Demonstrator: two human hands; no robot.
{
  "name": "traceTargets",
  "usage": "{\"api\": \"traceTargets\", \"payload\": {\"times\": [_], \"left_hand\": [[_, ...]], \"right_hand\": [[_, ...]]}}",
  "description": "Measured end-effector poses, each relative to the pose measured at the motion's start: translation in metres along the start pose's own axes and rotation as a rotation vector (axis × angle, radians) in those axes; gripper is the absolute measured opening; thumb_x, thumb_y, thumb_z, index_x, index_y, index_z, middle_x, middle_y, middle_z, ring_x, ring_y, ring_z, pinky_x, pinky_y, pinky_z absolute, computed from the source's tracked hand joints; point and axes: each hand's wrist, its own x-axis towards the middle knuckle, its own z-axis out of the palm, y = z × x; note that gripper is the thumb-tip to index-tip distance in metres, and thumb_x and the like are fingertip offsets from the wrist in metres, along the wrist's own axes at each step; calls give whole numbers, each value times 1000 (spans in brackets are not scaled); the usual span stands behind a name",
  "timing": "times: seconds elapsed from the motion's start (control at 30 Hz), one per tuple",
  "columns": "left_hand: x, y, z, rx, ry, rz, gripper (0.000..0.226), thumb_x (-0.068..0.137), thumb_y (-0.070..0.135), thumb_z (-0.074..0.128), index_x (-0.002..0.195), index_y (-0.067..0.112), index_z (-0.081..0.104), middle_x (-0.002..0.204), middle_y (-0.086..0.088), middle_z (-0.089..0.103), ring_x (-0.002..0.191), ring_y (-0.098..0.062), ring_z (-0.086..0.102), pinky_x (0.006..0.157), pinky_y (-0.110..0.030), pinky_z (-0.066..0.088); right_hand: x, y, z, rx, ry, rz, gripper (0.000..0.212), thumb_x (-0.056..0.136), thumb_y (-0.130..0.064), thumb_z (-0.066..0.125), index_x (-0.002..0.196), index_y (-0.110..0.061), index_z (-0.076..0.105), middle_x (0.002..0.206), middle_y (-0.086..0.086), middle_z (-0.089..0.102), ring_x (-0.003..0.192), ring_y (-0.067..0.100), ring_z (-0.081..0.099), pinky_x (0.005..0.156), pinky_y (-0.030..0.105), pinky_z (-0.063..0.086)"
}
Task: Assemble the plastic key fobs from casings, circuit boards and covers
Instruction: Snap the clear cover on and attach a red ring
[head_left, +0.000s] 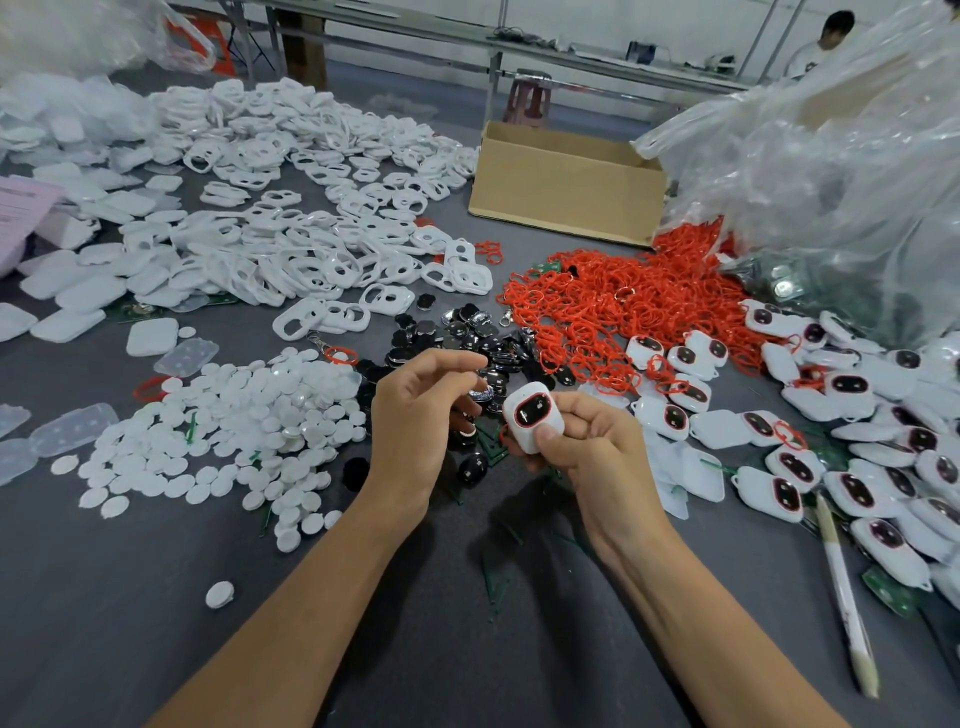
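Fob (532, 415) sitting in the right hand (587, 441)

Thumb and curled fingers (582, 410) of that right hand are pinching the white fob by its lower end. The thumb is pressing on the face just below the dark, red-rimmed oval window, which is facing up. The left hand (421, 415) is hovering just beside it, fingers bent inward and thumb lifted. Whether they are pinching a small piece cannot be told, since glossy black covers (467, 332) are lying right behind the fingertips.

Both hands are hanging above the grey table (415, 634), over the near edge of that heap of covers. White round discs (249, 415) are spreading out to the left, and white casings (291, 218) are piling up beyond them. Red rings (623, 301) are heaping up to the right. Finished fobs (857, 441) are lying along the right side, with green circuit boards (891, 595) showing among them. A cardboard box (566, 182) and a clear plastic bag (831, 156) are standing at the back.
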Motion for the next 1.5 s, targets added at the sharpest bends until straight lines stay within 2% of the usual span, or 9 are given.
{"api": "traceTargets", "payload": {"times": [0.13,0.27,0.47,0.57,0.7,0.9,1.1,1.33,1.5], "left_hand": [[-5,1,2,52,-234,38,22,86,0,60,99,12,73,89,-7,72,79,-16,64,68,-28,51],[-7,1,4,-15,-377,-4,31,76,13,63,105,6,72,92,-12,73,75,-17,65,65,-22,51],[-4,-1,1,4,-351,14,25,87,-2,60,108,6,71,104,-11,73,99,-25,68,82,-28,55],[-7,1,4,19,-383,43,25,86,-1,64,107,9,72,103,-5,74,95,-14,69,80,-20,53],[-10,2,6,24,-419,69,26,87,0,64,106,15,71,104,0,74,95,-10,69,79,-17,52],[-8,2,5,39,-364,78,27,89,-5,60,111,8,70,103,-2,75,95,-10,70,80,-16,52],[-10,2,6,17,-399,79,28,88,-3,62,108,14,70,102,-2,74,93,-11,70,78,-17,53],[-7,0,4,30,-355,93,25,88,-3,62,109,8,71,102,-2,75,93,-11,70,78,-16,52],[-4,-3,2,-66,-229,70,18,91,7,59,102,10,72,98,-8,75,91,-23,70,81,-34,55]], "right_hand": [[-3,-1,2,25,-10,-5,30,83,19,45,93,0,65,71,10,71,59,14,63,49,18,44],[-4,-2,1,73,-50,12,24,87,13,49,99,-1,64,74,10,71,64,15,65,55,20,49],[-3,1,1,106,-67,17,23,87,10,51,105,0,63,82,11,72,74,16,67,73,26,56],[-3,-1,-1,86,-39,26,26,86,15,48,98,-1,65,77,11,71,69,16,66,63,22,53],[-2,-3,-5,58,13,8,30,82,19,48,90,-3,67,70,11,70,63,17,63,55,19,49],[-4,1,0,80,-35,-16,23,89,11,50,104,0,62,77,9,71,68,11,67,62,19,52],[-2,-1,-4,54,9,-28,29,85,18,49,93,-5,66,72,9,71,63,15,65,59,21,52],[-2,2,-3,83,-24,-18,24,88,12,51,102,-4,63,79,12,72,71,15,68,65,21,54],[-1,-1,-7,144,7,15,20,88,6,55,106,3,63,93,19,73,85,27,70,74,30,57]]}}
